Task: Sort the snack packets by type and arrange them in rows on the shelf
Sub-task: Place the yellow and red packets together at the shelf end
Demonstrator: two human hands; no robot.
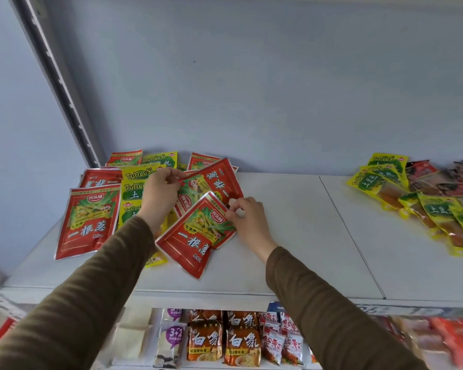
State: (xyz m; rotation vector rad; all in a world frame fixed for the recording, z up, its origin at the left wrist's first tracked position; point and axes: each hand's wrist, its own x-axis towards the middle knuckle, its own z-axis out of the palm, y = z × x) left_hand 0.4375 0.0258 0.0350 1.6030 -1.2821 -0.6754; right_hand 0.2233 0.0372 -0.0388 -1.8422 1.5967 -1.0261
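Note:
Red snack packets and yellow-green packets lie mixed at the left of the white shelf (292, 236). My left hand (159, 193) pinches the edge of an upside-down red packet (219, 182) at the pile's back. My right hand (247, 217) grips the top corner of a nearer red packet (193, 236), which lies tilted across the pile. Another red packet (87, 220) lies flat at the far left, with yellow-green packets (134, 177) between it and my left hand.
A second heap of yellow-green packets (433, 212) and dark red-brown packets (439, 180) covers the shelf's right end. A blue-grey back wall and a slotted upright (62, 84) bound the shelf. The lower shelf holds orange noodle packs (225, 343) and other snacks.

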